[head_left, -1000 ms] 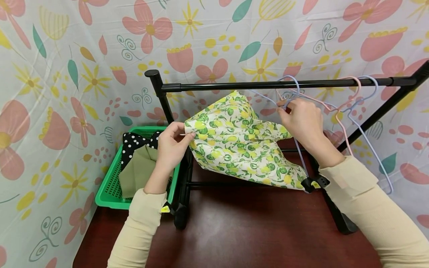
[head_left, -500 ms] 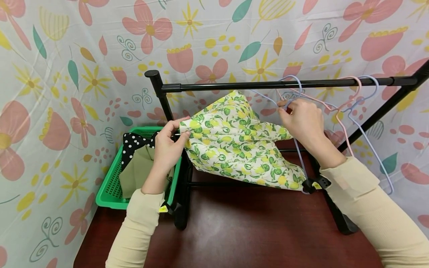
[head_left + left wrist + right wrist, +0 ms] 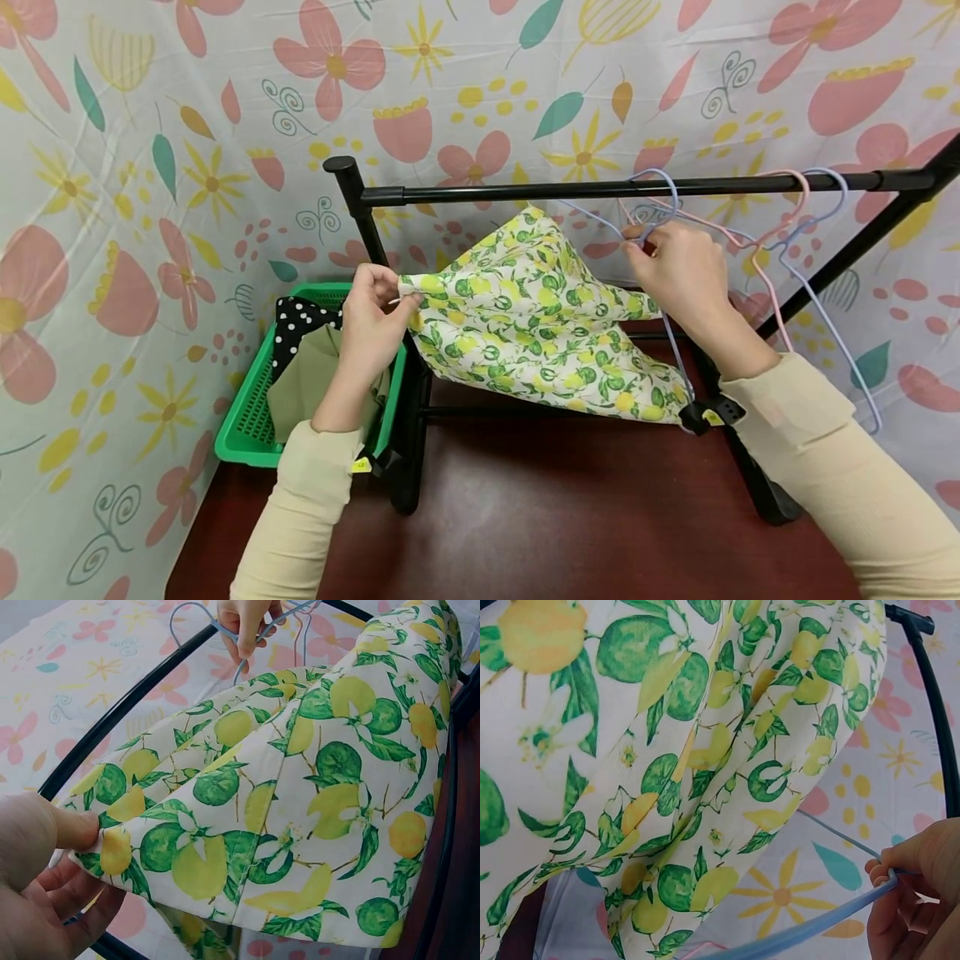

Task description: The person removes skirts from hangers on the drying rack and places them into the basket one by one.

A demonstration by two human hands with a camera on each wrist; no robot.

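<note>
A white garment printed with lemons and green leaves [image 3: 525, 325] spreads between my hands beneath the rack's bar. My left hand [image 3: 367, 333] pinches its left edge between thumb and fingers; the left wrist view shows the pinched cloth corner close up. My right hand [image 3: 684, 271] grips a light blue hanger [image 3: 810, 924] just below the hook, which loops over the bar. One hanger arm reaches left behind the garment, and the other runs down by its right edge. How far the hanger sits inside the cloth is partly hidden.
The black garment rack [image 3: 495, 193] stands on a dark red table [image 3: 555, 508]. Pink and blue hangers, including a pink hanger [image 3: 772, 296], hang at right. Left of the rack, a green basket [image 3: 247, 446] holds olive cloth [image 3: 307, 383] and black polka-dot cloth [image 3: 296, 329].
My left hand has moved a little to the left, drawing the garment's left edge along and stretching the cloth. My right hand stays nearly still at the hanger.
</note>
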